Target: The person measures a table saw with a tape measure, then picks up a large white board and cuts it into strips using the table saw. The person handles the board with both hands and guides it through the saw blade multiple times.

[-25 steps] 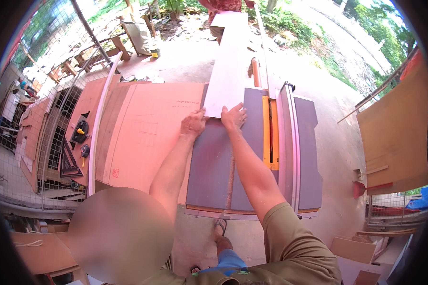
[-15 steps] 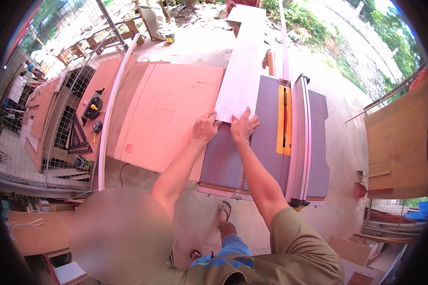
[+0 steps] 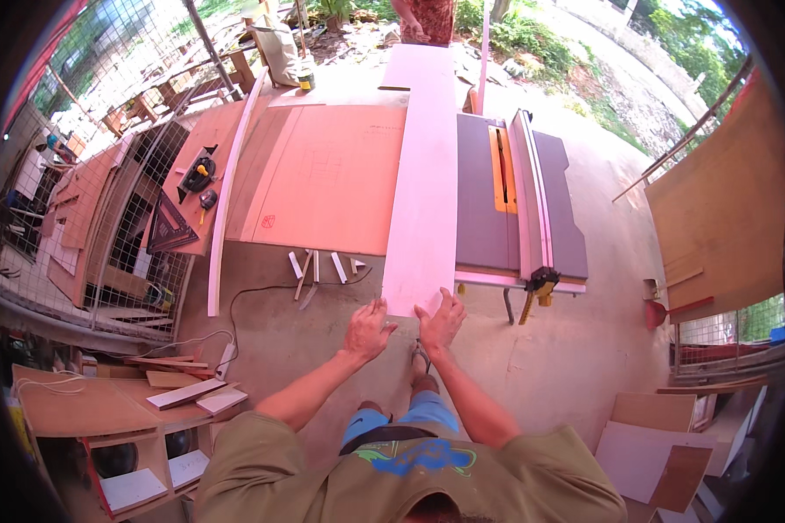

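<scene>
A long pale board [image 3: 423,174] lies lengthwise toward me, across the left part of the table saw [image 3: 484,231], its near end jutting past the saw's front edge. My left hand [image 3: 368,331] is at the near left corner; its fingers point forward and its thumb stands apart, below the board's end. Over the near right corner lies my right hand [image 3: 440,321], thumb and fingers spread, touching the board. Neither hand wraps round it. At the far end stands another person [image 3: 434,22] in a dark red patterned garment, one hand visible near the board.
Left of the board is a large orange-toned panel [image 3: 323,187] with pencil lines. The saw's fence [image 3: 532,200] and yellow blade insert [image 3: 502,170] are to the right. A black set square [image 3: 171,225] rests on a side bench. Wood offcuts [image 3: 187,392] and a cable [image 3: 296,286] lie leftward.
The board has come toward me and now overhangs the saw's front edge. Both hands have drawn back with its near end, and the other person shows more at the far end.
</scene>
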Motion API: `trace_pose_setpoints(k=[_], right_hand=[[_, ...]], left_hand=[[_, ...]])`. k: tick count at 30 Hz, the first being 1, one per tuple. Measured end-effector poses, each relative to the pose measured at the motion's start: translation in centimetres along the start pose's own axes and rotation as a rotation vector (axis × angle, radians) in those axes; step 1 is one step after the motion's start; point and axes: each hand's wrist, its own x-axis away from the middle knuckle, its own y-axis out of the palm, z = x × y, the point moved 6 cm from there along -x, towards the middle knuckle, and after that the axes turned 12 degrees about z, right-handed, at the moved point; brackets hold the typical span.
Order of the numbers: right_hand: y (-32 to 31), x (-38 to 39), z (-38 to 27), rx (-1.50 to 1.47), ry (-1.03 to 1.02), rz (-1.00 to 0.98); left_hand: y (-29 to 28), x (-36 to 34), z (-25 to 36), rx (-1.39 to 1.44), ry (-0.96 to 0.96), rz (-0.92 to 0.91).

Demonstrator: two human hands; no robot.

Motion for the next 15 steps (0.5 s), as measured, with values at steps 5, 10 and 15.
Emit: trace_pose_setpoints(k=[5,10,15], right_hand=[[-8.1,13.5,5.2,-0.036,0.014,0.004],[-13.6,22.9,13.0,-0.549,0.697,-0.121],[-14.7,28.8,17.4,-0.824,0.87,-0.236]], left_hand=[[-3.2,15.3,3.4,0.055,0.089,-0.033],[-7.1,25.3,4.0,0.296,-0.236,-0.288],[-4.0,23.2,0.6,0.327,-0.519,-0.155]])
